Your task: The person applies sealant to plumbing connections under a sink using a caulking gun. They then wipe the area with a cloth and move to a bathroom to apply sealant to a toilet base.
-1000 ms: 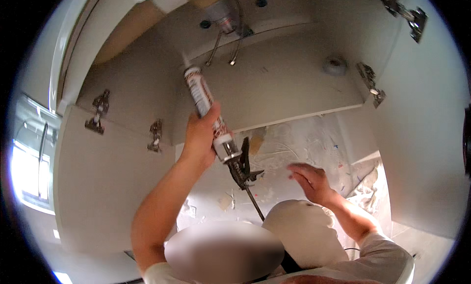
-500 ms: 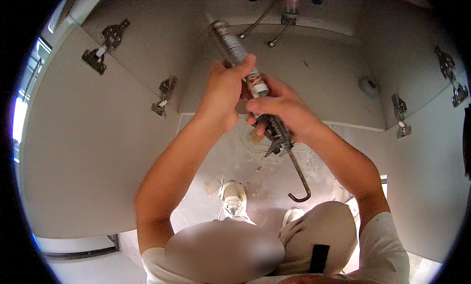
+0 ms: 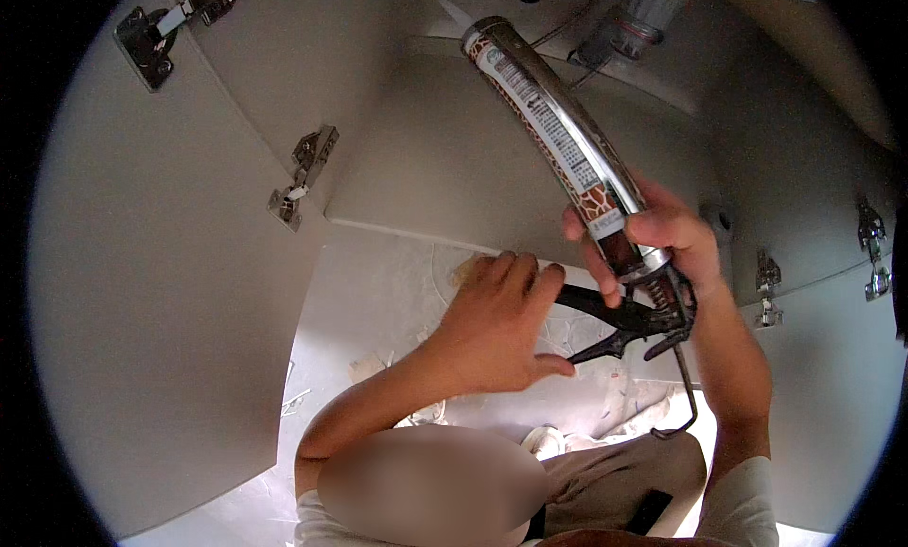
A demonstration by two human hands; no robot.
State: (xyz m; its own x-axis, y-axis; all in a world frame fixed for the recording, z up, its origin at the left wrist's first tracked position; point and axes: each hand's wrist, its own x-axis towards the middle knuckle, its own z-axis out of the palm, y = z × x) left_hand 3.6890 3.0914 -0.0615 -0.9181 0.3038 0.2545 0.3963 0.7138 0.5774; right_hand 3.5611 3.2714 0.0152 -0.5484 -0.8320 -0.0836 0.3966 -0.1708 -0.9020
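Note:
A caulking gun (image 3: 655, 317) with a bare metal frame and black handle and trigger slants up and to the left. In it lies a sealant cartridge (image 3: 553, 136) with a brown-patterned label, its pale nozzle (image 3: 454, 14) sticking out at the far end. My right hand (image 3: 683, 240) wraps round the rear of the barrel. My left hand (image 3: 492, 325) closes over the end of the handle, its thumb by the trigger tip; its finger undersides are hidden. The hooked rod (image 3: 689, 396) hangs out behind the gun.
An open cabinet surrounds my arms, with a left door (image 3: 161, 292) on metal hinges (image 3: 303, 178) and a right door (image 3: 842, 386). At the back are a clear drain fitting (image 3: 643, 22) and a hose (image 3: 566, 25). Scraps lie on the pale floor (image 3: 355, 292).
The cartridge now sits in the gun, which has come nearer and turned. My left hand has moved from the barrel down to the handle; my right hand now grips the barrel's rear.

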